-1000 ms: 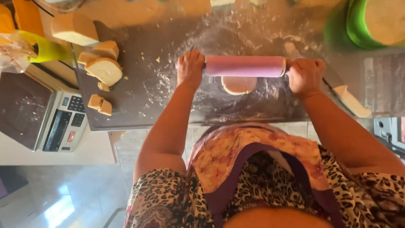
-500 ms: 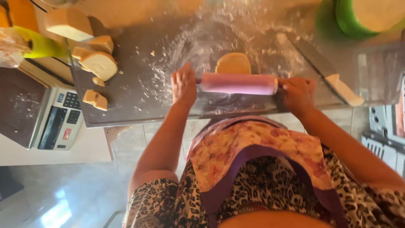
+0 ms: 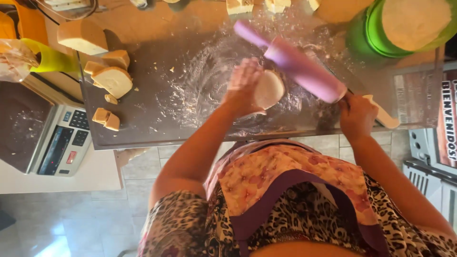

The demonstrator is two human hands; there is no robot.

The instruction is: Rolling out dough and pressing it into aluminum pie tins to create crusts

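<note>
Half a second before, both hands had gripped the pink rolling pin (image 3: 299,67) level across the dough round (image 3: 269,89). At this moment only the right hand (image 3: 357,115) was closed on the pin's near handle, the pin swung up at a slant toward the far left — rolling had paused. The left hand (image 3: 243,85), fingers together, lifted the round's left edge off the floured counter (image 3: 162,119), near the middle — probably turning it.
</note>
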